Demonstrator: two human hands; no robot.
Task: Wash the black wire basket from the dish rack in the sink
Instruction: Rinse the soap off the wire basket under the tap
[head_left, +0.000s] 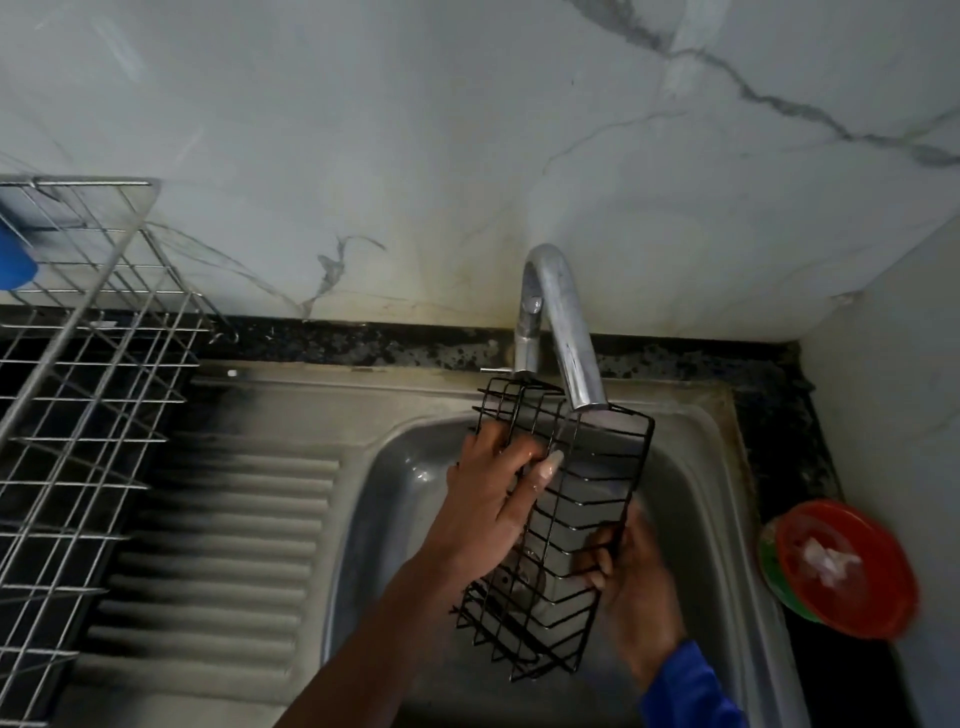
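holding the black wire basket tilted over the sink, top end just under the tap. gripping its upper wires with the left hand, clutching its lower side with the blurred right hand. already out of the dish rack; seemingly early in rinsing, most of the washing probably left.

Single head cam, close, looking steeply down at sink; faucet frame centre, dish rack at left edge.
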